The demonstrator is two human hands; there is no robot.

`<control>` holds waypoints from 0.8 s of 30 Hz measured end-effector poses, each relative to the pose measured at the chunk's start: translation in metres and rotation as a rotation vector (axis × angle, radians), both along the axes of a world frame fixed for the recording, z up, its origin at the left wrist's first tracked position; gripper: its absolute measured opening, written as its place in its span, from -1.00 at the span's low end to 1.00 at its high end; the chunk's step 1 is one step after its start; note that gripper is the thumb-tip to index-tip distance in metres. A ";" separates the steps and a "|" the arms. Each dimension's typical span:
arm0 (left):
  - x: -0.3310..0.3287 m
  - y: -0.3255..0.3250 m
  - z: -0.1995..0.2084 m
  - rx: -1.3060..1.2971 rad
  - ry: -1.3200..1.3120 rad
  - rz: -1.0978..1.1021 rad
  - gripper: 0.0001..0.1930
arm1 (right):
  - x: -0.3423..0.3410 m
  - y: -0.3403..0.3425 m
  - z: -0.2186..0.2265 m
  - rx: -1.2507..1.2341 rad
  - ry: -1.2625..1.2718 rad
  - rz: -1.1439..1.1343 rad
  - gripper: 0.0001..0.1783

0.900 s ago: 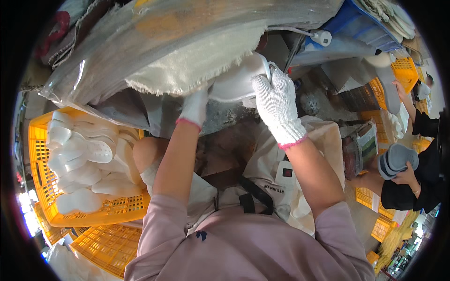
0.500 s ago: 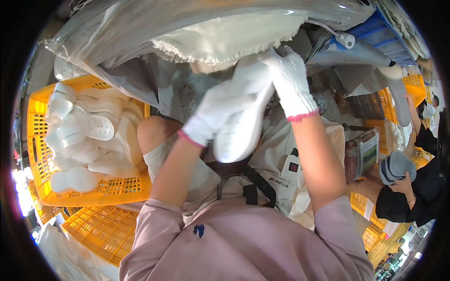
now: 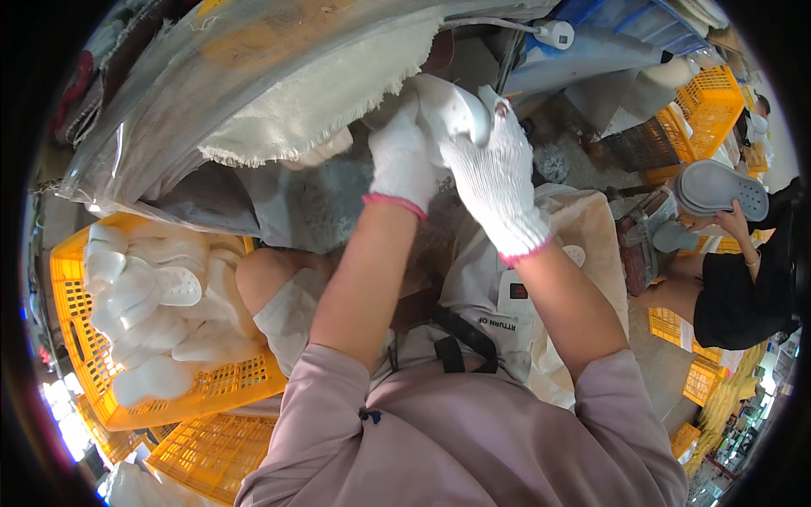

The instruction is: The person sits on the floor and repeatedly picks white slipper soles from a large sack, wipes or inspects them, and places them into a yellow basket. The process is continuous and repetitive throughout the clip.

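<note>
One white shoe piece (image 3: pixel 453 108) (smoothly curved) is clamped in the right hand (image 3: pixel 497 173); left hand (image 3: pixel 400 154), I can't tell.

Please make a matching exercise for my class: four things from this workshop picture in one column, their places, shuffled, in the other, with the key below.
Things
1. White shoe piece
2. Frayed cream cloth
3. Grey shoe pieces
4. Pile of white pieces

Places
A. In the yellow crate at the lower left
B. In the grip of the wearer's gloved right hand
C. In a co-worker's hand at the right
D. In the upper left part of the view

Pairs: 1-B, 2-D, 3-C, 4-A
</note>
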State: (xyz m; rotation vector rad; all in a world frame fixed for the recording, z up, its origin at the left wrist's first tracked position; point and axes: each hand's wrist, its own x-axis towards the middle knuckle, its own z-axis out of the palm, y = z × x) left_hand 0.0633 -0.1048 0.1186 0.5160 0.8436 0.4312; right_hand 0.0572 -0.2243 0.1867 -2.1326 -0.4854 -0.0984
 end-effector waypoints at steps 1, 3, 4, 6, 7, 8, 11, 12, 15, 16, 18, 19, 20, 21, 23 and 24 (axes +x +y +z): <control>-0.003 0.014 -0.010 0.030 -0.108 -0.120 -0.49 | 0.007 0.008 0.002 -0.031 0.008 0.000 -0.28; -0.020 0.050 -0.030 0.284 0.042 -0.459 -0.47 | 0.015 0.020 0.002 0.020 0.029 0.025 -0.33; -0.030 0.069 -0.039 0.027 0.209 -0.433 -0.48 | 0.020 0.025 -0.003 0.032 0.036 0.041 -0.35; -0.064 0.099 -0.051 0.755 0.474 -0.614 -0.44 | 0.033 0.032 -0.018 0.142 0.153 0.060 -0.41; -0.084 0.107 -0.052 0.984 0.767 -0.777 -0.43 | 0.041 0.035 -0.027 0.099 0.186 0.080 -0.43; -0.101 0.112 -0.050 1.246 1.049 -0.921 -0.41 | 0.049 0.039 -0.034 0.063 0.200 0.081 -0.44; -0.138 0.078 -0.032 1.332 0.445 -0.582 -0.32 | 0.062 0.050 -0.036 -0.042 0.228 0.082 -0.45; -0.140 0.063 -0.024 1.128 0.409 -0.621 -0.37 | 0.060 0.052 -0.030 -0.025 0.167 0.104 -0.45; -0.114 0.015 -0.010 0.586 -0.031 -0.399 -0.46 | 0.033 0.043 0.001 0.115 0.526 0.142 -0.52; -0.099 0.010 -0.007 0.497 -0.036 -0.337 -0.49 | 0.020 0.036 0.012 0.213 0.564 0.192 -0.53; -0.072 0.014 -0.007 0.495 0.001 -0.367 -0.44 | -0.007 0.006 0.027 -0.397 -0.302 0.502 -0.41; -0.061 0.019 -0.007 0.442 -0.013 -0.347 -0.46 | -0.015 -0.009 0.032 -0.489 -0.536 0.572 -0.33; -0.058 0.022 -0.009 0.350 -0.144 -0.307 -0.48 | -0.024 -0.022 0.037 -0.441 -0.507 0.567 -0.23; -0.056 0.027 -0.010 0.117 -0.344 -0.278 -0.49 | -0.028 -0.033 0.037 -0.691 -0.527 0.551 -0.28; -0.069 0.032 -0.013 -0.004 -0.157 -0.519 -0.52 | -0.030 -0.042 0.030 -0.840 -0.691 0.576 -0.37; -0.081 0.029 -0.015 -0.049 -0.145 -0.636 -0.52 | -0.029 -0.044 0.023 -0.885 -0.732 0.550 -0.33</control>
